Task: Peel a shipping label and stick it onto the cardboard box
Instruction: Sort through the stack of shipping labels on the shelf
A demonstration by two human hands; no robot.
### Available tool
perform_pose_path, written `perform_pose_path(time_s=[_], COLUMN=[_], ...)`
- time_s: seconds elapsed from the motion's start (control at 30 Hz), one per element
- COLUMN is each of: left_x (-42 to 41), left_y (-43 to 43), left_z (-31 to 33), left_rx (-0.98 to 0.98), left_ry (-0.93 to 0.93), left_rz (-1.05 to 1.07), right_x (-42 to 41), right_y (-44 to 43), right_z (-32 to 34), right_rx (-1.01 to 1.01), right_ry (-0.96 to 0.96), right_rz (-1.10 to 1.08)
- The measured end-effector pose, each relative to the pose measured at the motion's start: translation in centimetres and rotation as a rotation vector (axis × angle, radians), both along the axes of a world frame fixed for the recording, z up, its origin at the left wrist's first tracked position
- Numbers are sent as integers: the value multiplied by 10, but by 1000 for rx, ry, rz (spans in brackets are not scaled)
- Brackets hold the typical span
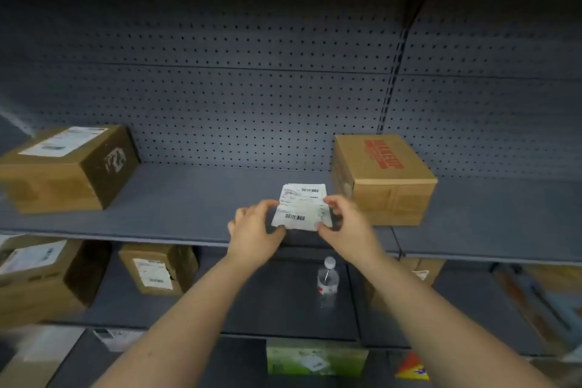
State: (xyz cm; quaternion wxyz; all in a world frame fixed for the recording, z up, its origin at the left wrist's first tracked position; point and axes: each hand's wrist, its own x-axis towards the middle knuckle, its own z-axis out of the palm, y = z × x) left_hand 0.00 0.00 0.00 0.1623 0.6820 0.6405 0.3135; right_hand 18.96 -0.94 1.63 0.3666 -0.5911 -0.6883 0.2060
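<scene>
1. The fingers (pixel 273 205) of the left hand (pixel 255 230) are curled shut on the left edge of a small stack of shipping labels (pixel 302 207), thumb below and fingertips on top. The stack is held up just in front of the middle shelf (pixel 189 198), above its front edge.
2. The right hand (pixel 345 224) pinches the right edge of the same stack, its fingers likewise closed on the paper near the lower corner. Whether a label corner has already lifted from its backing is too blurred to tell.
3. Far left on the shelf sits a labelled box (pixel 66 167), already carrying a white label on top, so it is likely not the target.
4. Just right of the hands stands the cardboard box (pixel 382 178), red print on its lid and no label visible; this reads as the one to be labelled.
5. On the lower shelf, under the hands, stands a water bottle (pixel 328 277), out of the way.
6. Judged from this, the peeling step is in hand: both hands are set to separate one label from the rest.
7. The next move calls for working a corner free with the right thumb while the left holds the stack steady, then carrying the sticky sheet rightward to a bare face of the box without letting it fold on itself.
</scene>
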Motion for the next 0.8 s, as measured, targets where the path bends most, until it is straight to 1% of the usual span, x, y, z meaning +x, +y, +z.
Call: perform_pose_path(time_s=[0.23,0.37,0.4,0.5,0.63,0.67,0.8], left_x=[28,37,39,39,25,21,9], left_y=[62,88,94,109,125,128,135], left_z=[-22,-28,-29,-30,-30,-28,-18], left_rx=[-164,-243,-250,-287,-290,-287,-274], left_ry=[45,174,161,2,-173,-191,-169], left_rz=[126,217,239,281,270,261,212], right_x=[-4,-3,-3,-2,-5,-6,-10], right_y=[70,96,101,108,117,119,126], right_z=[-32,-45,-48,-53,-55,-53,-47], right_rx=[-4,-19,-39,-65,-69,-77,-115], right_ry=[-81,-84,-83,-93,-57,-42,-2], right_rz=[98,152,167,194,201,193,197])
